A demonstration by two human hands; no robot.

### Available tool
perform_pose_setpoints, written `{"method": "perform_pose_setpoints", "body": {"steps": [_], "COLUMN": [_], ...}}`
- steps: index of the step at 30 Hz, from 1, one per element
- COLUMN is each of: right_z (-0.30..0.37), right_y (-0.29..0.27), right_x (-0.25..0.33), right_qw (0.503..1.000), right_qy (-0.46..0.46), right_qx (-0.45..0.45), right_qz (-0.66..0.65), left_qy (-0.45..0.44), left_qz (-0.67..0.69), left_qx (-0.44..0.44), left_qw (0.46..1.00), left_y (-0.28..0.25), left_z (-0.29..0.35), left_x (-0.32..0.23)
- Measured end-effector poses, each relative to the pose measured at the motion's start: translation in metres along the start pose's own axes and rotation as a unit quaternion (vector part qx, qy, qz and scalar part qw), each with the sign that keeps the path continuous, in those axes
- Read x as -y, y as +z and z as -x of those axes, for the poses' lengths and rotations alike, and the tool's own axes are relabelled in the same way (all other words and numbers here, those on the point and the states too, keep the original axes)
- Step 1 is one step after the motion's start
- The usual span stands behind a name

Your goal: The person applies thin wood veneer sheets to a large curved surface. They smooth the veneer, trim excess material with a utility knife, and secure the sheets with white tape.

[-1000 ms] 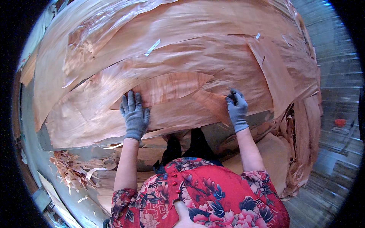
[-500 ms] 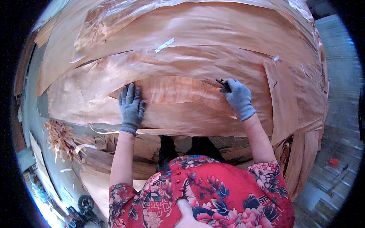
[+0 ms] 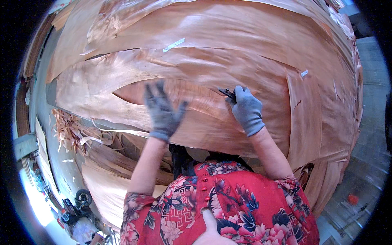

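Thin brown wood veneer sheets overlap across the broad work surface before me. A darker, pointed strip of veneer shows in the middle, bordered by paler sheets. My left hand, in a grey glove, is over the left part of that strip with fingers spread; motion blurs it, and I cannot tell whether it touches the sheet. At the strip's right part, my gloved right hand is closed around a small black utility knife that points left. The knife's blade is too small to make out.
Pale tape pieces stick to the far veneer. A narrow veneer piece lies crosswise at right. Curled veneer scraps are heaped at the near left. More loose sheets lie below the near edge. A wheeled machine stands at the lower left.
My left hand has shifted right along the strip, its fingers spreading wider. My right hand has moved slightly left with the knife. The view has shifted a little.
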State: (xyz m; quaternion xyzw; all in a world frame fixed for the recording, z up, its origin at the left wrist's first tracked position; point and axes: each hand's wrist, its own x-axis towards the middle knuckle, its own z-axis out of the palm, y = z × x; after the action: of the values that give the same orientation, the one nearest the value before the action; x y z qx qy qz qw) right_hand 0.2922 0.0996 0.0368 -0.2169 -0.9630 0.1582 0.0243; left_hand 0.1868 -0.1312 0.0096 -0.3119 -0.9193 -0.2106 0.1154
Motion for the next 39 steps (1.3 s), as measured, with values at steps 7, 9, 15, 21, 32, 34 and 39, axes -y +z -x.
{"method": "perform_pose_setpoints", "body": {"steps": [7,9,15,21,32,34,39], "right_z": [0.0,0.015,0.054,0.033,0.027,0.026,0.038], "right_y": [-0.007,-0.017,0.001,0.012,0.015,0.016,0.011], "right_x": [-0.004,-0.003,0.015,0.045,0.054,0.054,0.04], "right_qw": [0.998,0.989,0.982,0.984,0.972,0.971,0.962], "right_qy": [-0.022,-0.066,-0.117,-0.067,-0.056,-0.042,-0.027], "right_qx": [-0.025,-0.124,0.085,0.162,0.208,0.217,0.25], "right_qz": [-0.045,-0.049,-0.119,0.019,0.092,0.091,0.107], "left_qy": [0.0,-0.006,-0.018,-0.018,-0.045,-0.047,-0.059], "left_qz": [-0.038,-0.037,-0.037,-0.011,0.012,0.016,0.013], "left_qx": [0.114,0.115,0.124,0.104,0.099,0.09,0.103], "left_qw": [0.993,0.993,0.991,0.994,0.994,0.995,0.993], "left_y": [0.04,0.039,0.041,0.046,0.048,0.048,0.045], "left_z": [0.001,0.0,0.001,0.004,0.002,0.002,0.002], "left_x": [-0.037,-0.035,-0.035,-0.029,-0.033,-0.035,-0.036]}}
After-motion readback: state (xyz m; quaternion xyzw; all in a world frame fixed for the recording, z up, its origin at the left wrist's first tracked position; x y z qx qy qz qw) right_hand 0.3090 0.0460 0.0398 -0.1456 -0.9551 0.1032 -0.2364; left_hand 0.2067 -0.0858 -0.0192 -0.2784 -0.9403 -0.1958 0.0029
